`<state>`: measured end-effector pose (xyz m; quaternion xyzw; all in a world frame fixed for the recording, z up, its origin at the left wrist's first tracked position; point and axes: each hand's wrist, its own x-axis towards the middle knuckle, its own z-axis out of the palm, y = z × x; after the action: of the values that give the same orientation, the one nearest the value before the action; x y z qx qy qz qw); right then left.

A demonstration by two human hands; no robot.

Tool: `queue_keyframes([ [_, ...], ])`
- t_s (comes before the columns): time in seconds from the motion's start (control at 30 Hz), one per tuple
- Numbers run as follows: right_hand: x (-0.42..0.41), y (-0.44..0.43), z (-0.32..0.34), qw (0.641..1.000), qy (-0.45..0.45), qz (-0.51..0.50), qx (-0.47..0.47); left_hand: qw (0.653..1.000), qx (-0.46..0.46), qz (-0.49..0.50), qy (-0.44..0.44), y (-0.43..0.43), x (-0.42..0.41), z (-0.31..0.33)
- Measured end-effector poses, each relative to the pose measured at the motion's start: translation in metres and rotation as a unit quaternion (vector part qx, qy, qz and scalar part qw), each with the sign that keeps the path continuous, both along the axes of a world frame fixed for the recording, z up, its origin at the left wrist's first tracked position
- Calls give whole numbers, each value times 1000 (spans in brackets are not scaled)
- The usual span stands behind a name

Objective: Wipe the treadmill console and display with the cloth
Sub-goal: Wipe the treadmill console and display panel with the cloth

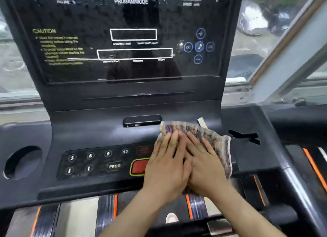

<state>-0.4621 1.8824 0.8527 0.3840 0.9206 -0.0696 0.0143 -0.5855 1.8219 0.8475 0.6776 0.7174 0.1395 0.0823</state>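
Woven, multicoloured cloth [218, 144] lies spread on the right half of the treadmill console [99, 132], covering the keypad panel to the right of the red stop button [139, 166]. I have both hands flat on it. My left hand [166, 164] and my right hand [206, 166] lie side by side and touching, fingers straight and pointing up toward the display [132, 42]. Neither hand grasps the cloth; both only press it against the sloped surface. From this I judge I am in the middle of the console part of the job, working its right-hand side. The left keys, among them the PROG button [114, 166] and the numbered ones above it, lie bare beside the cloth, and the frame is too blurred for me to say whether they are clean. The cup holder [21, 163] at the far left and the small port block [141, 120] just above the cloth's upper left corner also lie uncovered. The display stands well above my hands, with no cloth on it. Its dark glass looks mottled and speckled, with a pale streak near the lower readout box, so I take it as not yet wiped. That leaves the display, and probably the left of the console, to do.
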Motion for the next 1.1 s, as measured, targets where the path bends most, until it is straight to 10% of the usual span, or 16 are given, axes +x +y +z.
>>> queue_keyframes([
  [1.1,50,137,-7,936,310,-140,-92,995,78,-32,51,116,57,12],
])
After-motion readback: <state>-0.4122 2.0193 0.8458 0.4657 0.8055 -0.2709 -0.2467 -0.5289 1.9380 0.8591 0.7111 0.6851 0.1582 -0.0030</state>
